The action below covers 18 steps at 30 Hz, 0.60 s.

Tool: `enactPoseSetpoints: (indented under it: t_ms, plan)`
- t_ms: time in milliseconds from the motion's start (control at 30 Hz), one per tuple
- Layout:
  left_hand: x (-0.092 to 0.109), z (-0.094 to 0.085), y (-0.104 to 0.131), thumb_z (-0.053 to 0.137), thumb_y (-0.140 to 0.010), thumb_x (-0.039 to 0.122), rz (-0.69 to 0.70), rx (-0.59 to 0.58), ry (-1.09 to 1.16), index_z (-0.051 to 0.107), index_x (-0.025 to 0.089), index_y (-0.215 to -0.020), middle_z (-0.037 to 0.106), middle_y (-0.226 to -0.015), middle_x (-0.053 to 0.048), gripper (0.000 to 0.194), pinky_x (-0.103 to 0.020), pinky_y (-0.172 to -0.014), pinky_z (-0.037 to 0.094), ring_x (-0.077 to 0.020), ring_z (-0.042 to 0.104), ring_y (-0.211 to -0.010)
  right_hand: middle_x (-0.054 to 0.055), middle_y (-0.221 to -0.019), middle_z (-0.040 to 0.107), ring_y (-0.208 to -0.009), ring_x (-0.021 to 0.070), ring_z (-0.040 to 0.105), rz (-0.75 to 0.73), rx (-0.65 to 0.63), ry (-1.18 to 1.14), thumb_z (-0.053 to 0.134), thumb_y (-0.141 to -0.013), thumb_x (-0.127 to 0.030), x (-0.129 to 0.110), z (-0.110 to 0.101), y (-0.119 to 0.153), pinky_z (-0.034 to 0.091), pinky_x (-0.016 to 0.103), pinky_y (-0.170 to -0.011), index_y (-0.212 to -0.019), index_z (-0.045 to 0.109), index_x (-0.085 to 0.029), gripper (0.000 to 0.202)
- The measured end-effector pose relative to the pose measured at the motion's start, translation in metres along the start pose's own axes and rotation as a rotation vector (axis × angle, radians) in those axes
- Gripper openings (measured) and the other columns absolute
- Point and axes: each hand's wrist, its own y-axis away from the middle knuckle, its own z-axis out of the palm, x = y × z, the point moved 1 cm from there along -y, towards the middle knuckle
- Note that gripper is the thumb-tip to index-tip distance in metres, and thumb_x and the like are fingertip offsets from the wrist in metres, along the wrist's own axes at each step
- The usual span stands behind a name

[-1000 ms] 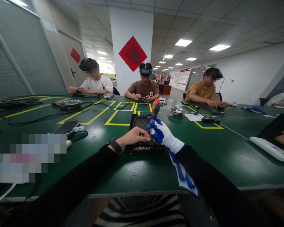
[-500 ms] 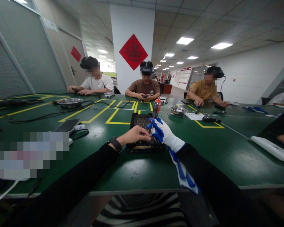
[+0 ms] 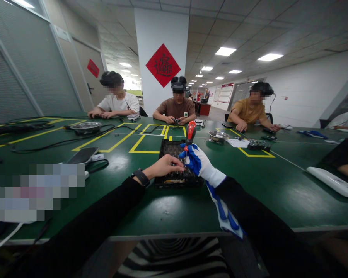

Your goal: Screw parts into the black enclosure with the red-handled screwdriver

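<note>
My right hand (image 3: 199,161), in a white and blue glove, grips a screwdriver (image 3: 190,133) with a red and black handle. The tool stands nearly upright, its shaft pointing down into a black open-topped plastic housing (image 3: 178,186). My bare left hand (image 3: 166,166) reaches in from the left, thumb and fingertips pinched close to the screwdriver's tip. What lies between those fingertips is too small to make out. A black watch (image 3: 141,177) is on my left wrist. Under my right forearm lies a second blue and white glove (image 3: 224,214).
Metal bowls (image 3: 88,127) (image 3: 219,136) stand at far left and right. A phone (image 3: 82,155) lies left, a white device (image 3: 332,182) right. Black parts (image 3: 258,145) sit beside paper (image 3: 238,143). Cables (image 3: 60,143) cross the green table (image 3: 278,200). Several people sit opposite.
The screwdriver handle has turned slightly and stands a touch lower. Both my hands keep almost the same place over the housing. The person at far left has shifted their hands.
</note>
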Motion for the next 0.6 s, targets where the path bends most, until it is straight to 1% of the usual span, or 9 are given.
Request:
enactPoseSetpoints:
  t_ms: [67,133,200,267,333,433,533,600]
  plan:
    - [-0.0011,-0.0001,-0.0002,0.063,-0.072,0.036,0.0,-0.001,-0.014,0.071,0.011,-0.078,0.069,-0.08,-0.007,0.027,-0.023,-0.072,0.046,-0.0142,0.061,-0.073,-0.003,-0.063,0.061,-0.049,0.0075,0.054,-0.038,0.024,0.009,0.066,-0.071,-0.033,0.0025,-0.0005,-0.0003,0.041,0.016,-0.042,-0.093,0.051,-0.019,0.031]
    - [-0.0018,0.0,-0.0003,0.062,-0.073,0.037,0.005,-0.017,-0.022,0.07,0.011,-0.079,0.069,-0.081,-0.007,0.028,-0.023,-0.073,0.046,-0.0144,0.061,-0.073,-0.004,-0.06,0.06,-0.048,0.0074,0.054,-0.044,0.054,0.025,0.068,-0.069,-0.033,0.0034,-0.0015,-0.001,0.041,0.016,-0.042,-0.09,0.05,-0.02,0.031]
    - [-0.0023,0.0,-0.0004,0.061,-0.074,0.038,0.007,-0.027,-0.02,0.07,0.01,-0.08,0.069,-0.081,-0.007,0.029,-0.023,-0.073,0.046,-0.0144,0.061,-0.074,-0.004,-0.059,0.06,-0.045,0.0064,0.051,-0.003,0.064,0.029,0.066,-0.072,-0.035,0.0027,-0.003,-0.0021,0.039,0.015,-0.041,-0.09,0.051,-0.019,0.028]
    - [-0.0029,-0.0002,-0.0006,0.061,-0.074,0.038,0.001,-0.028,-0.017,0.07,0.01,-0.081,0.069,-0.081,-0.007,0.03,-0.023,-0.072,0.046,-0.0143,0.061,-0.074,-0.002,-0.061,0.061,-0.042,0.0051,0.048,0.064,0.038,0.001,0.059,-0.076,-0.04,0.0013,-0.0047,-0.0029,0.037,0.015,-0.038,-0.093,0.054,-0.017,0.03]
    - [-0.0034,-0.0003,-0.001,0.062,-0.074,0.038,0.0,-0.023,-0.018,0.069,0.01,-0.081,0.069,-0.082,-0.007,0.03,-0.023,-0.072,0.046,-0.0141,0.061,-0.074,-0.001,-0.063,0.062,-0.041,0.0045,0.046,0.094,-0.002,-0.023,0.056,-0.078,-0.041,0.0004,-0.006,-0.0034,0.036,0.015,-0.037,-0.099,0.056,-0.016,0.033]
    - [-0.0033,-0.0002,-0.0012,0.061,-0.074,0.037,0.018,-0.023,-0.018,0.069,0.01,-0.081,0.069,-0.082,-0.007,0.029,-0.023,-0.073,0.045,-0.0139,0.061,-0.074,-0.001,-0.065,0.063,-0.043,0.0056,0.05,0.042,-0.01,-0.008,0.062,-0.074,-0.037,0.0012,-0.0062,-0.0033,0.038,0.015,-0.038,-0.099,0.055,-0.016,0.033]
    - [-0.0021,0.0002,-0.0009,0.06,-0.075,0.038,0.025,-0.044,-0.018,0.069,0.01,-0.082,0.069,-0.082,-0.007,0.03,-0.023,-0.074,0.045,-0.0139,0.061,-0.074,-0.003,-0.061,0.061,-0.048,0.0073,0.054,-0.015,0.035,0.002,0.069,-0.068,-0.032,0.0035,-0.0043,-0.003,0.041,0.015,-0.042,-0.09,0.051,-0.019,0.032]
    - [-0.0011,0.0002,-0.0006,0.06,-0.075,0.038,0.02,-0.057,-0.015,0.069,0.01,-0.083,0.069,-0.082,-0.007,0.031,-0.023,-0.073,0.045,-0.014,0.06,-0.074,-0.005,-0.06,0.059,-0.049,0.0069,0.054,-0.034,0.072,0.005,0.071,-0.066,-0.03,0.004,-0.0034,-0.0029,0.042,0.015,-0.043,-0.086,0.048,-0.02,0.032]
